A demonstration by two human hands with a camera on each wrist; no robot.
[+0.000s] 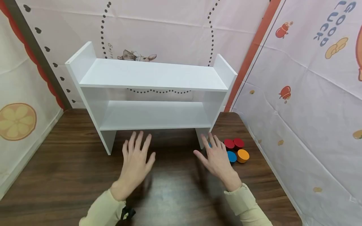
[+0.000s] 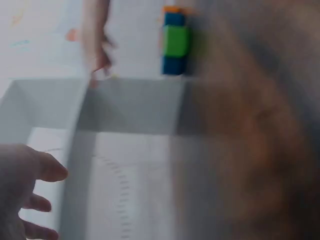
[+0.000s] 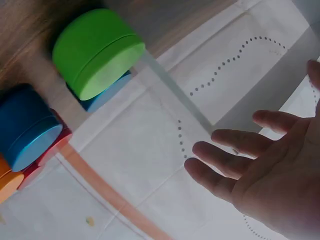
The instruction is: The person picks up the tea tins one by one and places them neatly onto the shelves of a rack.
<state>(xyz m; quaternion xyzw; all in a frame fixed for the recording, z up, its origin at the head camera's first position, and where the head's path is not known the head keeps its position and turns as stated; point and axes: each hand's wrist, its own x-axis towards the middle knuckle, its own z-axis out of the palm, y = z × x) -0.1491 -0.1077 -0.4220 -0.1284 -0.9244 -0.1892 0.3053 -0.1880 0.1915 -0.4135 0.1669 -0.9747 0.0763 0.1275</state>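
"Where does the white, flat-boarded shelf unit (image 1: 154, 75) stand?"

"Upright on the dark brown, wood-grained table (image 1: 70, 175), toward its far edge and between the two far corners. Its material I can't tell."

"Which way does it point?"

"Its long axis runs left to right, roughly along the far edge, and its front faces the person. The end panels rise above the top board."

"And the hands?"

"Both are spread and pinch nothing. The left hand (image 1: 135, 163) is just before the lower board; the right hand (image 1: 217, 160) is by the right end panel. Whether either touches the shelf unit, I can't tell."

"What could go wrong?"

"I'd watch the right side. A careless sweep there could topple the short, round cylinders near the table's right edge: a blue one (image 1: 232, 156), an orange one (image 1: 243, 155), two red ones (image 1: 238, 143), plus a green one (image 3: 100, 55) with another blue one (image 3: 110, 92) partly behind it. On their sides they might roll off. Uneven pushing could also twist the shelf unit out of line."

"How do they point?"

"Flat ends up, I'd say, axes vertical."
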